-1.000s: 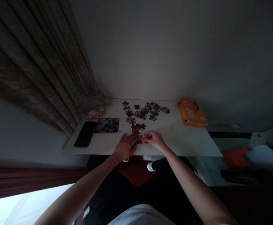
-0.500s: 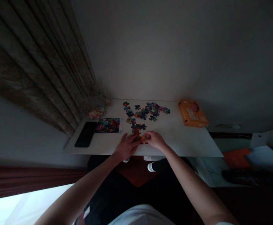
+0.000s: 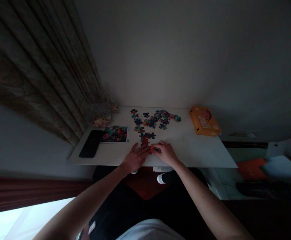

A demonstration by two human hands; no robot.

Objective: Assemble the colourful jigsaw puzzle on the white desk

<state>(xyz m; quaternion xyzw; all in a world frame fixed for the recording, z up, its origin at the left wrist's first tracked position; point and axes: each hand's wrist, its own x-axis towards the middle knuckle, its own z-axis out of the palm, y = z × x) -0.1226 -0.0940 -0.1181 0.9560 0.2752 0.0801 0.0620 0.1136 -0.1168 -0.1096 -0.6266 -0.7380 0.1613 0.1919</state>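
Observation:
Near the table's front edge, my left hand (image 3: 135, 158) lies with fingers stretched over the lower part of a partly joined jigsaw (image 3: 144, 140). The joined part has dark, colourful pieces on top and reddish-orange ones below; its lower left is hidden under my fingers. My right hand (image 3: 165, 152) pinches an orange puzzle piece (image 3: 152, 149) against the jigsaw's right side. Whether that piece interlocks, I cannot tell. Behind lies a spread of loose puzzle pieces (image 3: 162, 116), with a few more puzzle pieces (image 3: 136, 117) to its left.
A floral picture sheet (image 3: 115, 134) and a black phone (image 3: 91, 143) lie on the left of the white table (image 3: 185, 146). At the right stands an orange box (image 3: 205, 121). A wrapped dried bouquet (image 3: 100, 115) rests by the curtain (image 3: 60, 60) at the back left.
My right hand has lowered and turned the orange puzzle piece down onto the jigsaw's right side. My left hand has stayed almost in place.

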